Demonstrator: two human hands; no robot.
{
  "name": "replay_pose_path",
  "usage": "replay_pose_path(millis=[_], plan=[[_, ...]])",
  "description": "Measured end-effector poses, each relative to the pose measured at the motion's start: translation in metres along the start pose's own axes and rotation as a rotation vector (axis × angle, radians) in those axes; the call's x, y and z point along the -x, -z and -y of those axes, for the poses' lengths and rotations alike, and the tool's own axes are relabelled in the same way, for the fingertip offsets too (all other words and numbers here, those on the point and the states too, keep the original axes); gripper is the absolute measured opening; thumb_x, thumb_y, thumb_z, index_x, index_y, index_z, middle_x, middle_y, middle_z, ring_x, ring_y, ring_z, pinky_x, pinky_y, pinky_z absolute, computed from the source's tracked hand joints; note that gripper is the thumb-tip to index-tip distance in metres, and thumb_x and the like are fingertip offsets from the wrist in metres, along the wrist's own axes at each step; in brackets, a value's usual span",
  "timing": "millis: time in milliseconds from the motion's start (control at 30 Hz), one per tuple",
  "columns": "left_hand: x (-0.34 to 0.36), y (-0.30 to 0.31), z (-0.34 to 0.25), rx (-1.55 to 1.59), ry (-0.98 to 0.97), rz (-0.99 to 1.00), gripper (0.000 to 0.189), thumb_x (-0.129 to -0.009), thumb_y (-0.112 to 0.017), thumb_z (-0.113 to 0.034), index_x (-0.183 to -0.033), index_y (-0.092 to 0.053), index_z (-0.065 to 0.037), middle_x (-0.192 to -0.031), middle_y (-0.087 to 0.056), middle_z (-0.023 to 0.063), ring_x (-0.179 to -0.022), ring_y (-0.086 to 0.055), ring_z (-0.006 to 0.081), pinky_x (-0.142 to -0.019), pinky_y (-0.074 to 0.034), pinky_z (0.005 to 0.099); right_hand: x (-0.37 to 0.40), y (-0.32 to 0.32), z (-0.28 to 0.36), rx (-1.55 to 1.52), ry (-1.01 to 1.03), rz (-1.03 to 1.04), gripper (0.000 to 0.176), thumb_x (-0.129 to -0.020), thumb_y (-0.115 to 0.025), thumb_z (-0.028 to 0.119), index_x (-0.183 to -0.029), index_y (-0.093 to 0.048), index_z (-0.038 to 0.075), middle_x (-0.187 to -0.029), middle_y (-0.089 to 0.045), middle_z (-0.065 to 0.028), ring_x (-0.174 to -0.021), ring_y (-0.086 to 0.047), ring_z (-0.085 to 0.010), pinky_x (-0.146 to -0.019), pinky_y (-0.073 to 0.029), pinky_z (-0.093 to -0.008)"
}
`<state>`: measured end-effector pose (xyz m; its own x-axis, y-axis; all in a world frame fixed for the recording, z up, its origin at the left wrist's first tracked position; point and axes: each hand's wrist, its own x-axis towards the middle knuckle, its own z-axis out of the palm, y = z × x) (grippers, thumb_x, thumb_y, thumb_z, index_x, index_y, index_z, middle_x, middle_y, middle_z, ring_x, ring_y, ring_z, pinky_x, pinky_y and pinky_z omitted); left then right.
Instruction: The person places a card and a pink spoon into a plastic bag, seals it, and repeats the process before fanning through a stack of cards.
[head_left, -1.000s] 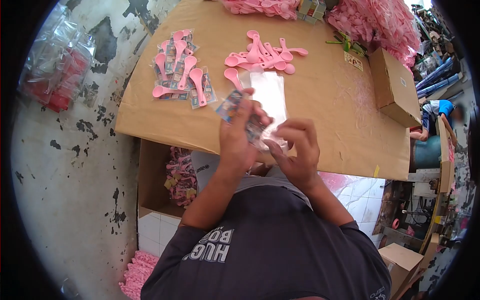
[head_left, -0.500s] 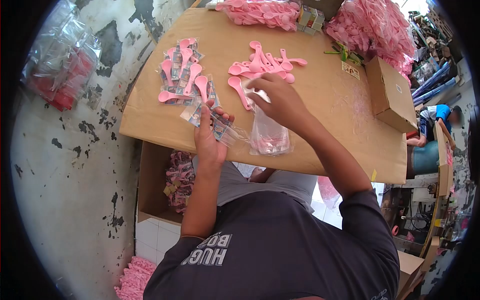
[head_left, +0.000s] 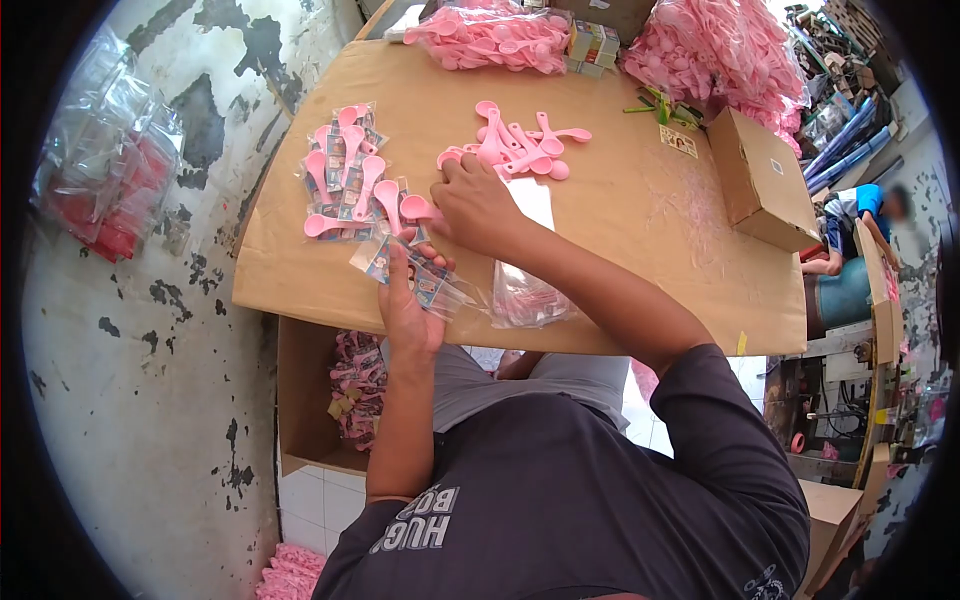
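Your left hand [head_left: 410, 322], palm up and half curled, grips bagged printed cards [head_left: 425, 287] left of the clear bag stack [head_left: 523, 300]. Your right hand [head_left: 478, 207] reaches across that stack, palm down, fingers closed on a pink spoon [head_left: 416, 208]. Loose spoons [head_left: 518, 152] lie beyond the stack.

A pale grey-white plaster wall [head_left: 150, 420], its paint flaked away in dark, ragged patches, runs along the left side, beside a broad desk [head_left: 640, 260] covered in plain brown sheeting. Below the desk shows a floor of square white tiles [head_left: 303, 506], and a blue-green cylindrical drum [head_left: 843, 293] stands past its right edge. Bright white light glares at the upper right.
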<state>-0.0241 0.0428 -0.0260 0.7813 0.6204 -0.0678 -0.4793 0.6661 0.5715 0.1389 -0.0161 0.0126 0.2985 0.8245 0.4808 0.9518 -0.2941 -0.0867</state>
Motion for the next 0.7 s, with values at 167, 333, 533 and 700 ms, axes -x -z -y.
replay_pose_path(millis=[167,333,533,700], plan=[[-0.005,0.001,0.004,0.008,-0.010,0.009,0.040,-0.107,-0.060,-0.036,-0.130,-0.056,-0.003,-0.095,-0.063,0.0064,-0.085,-0.064,0.0182,-0.086,-0.059,0.0399,0.009,0.009,-0.010,-0.100,-0.067,0.229,0.026,-0.073,-0.084,0.023,-0.086,-0.071,0.004,-0.106,-0.060,-0.0165,-0.107,-0.055,-0.0333,-0.092,-0.046,-0.0449],[-0.005,-0.001,0.003,-0.015,-0.006,0.024,0.036,-0.108,-0.058,-0.033,-0.129,-0.057,-0.004,-0.098,-0.062,0.0037,-0.087,-0.062,0.0144,-0.088,-0.055,0.0371,0.009,0.005,-0.013,-0.207,-0.102,0.216,0.025,-0.075,-0.084,0.022,-0.085,-0.070,0.005,-0.103,-0.062,-0.0145,-0.106,-0.056,-0.0326,-0.090,-0.046,-0.0450],[-0.003,0.002,0.002,-0.007,-0.005,0.030,0.038,-0.108,-0.058,-0.035,-0.130,-0.057,-0.004,-0.097,-0.063,0.0041,-0.087,-0.063,0.0147,-0.088,-0.055,0.0355,0.013,0.046,-0.011,-0.634,-0.252,0.041,0.023,-0.085,-0.082,0.020,-0.088,-0.066,0.004,-0.086,-0.066,-0.0079,-0.088,-0.064,-0.0210,-0.079,-0.050,-0.0378],[-0.004,0.006,0.003,-0.002,-0.027,0.041,0.041,-0.108,-0.058,-0.036,-0.133,-0.055,-0.004,-0.097,-0.063,0.0050,-0.087,-0.063,0.0150,-0.089,-0.055,0.0353,0.065,0.105,-0.025,-1.019,-0.502,-0.016,0.020,-0.092,-0.079,0.015,-0.094,-0.064,0.001,-0.084,-0.068,-0.0025,-0.078,-0.064,-0.0105,-0.069,-0.052,-0.0302]])
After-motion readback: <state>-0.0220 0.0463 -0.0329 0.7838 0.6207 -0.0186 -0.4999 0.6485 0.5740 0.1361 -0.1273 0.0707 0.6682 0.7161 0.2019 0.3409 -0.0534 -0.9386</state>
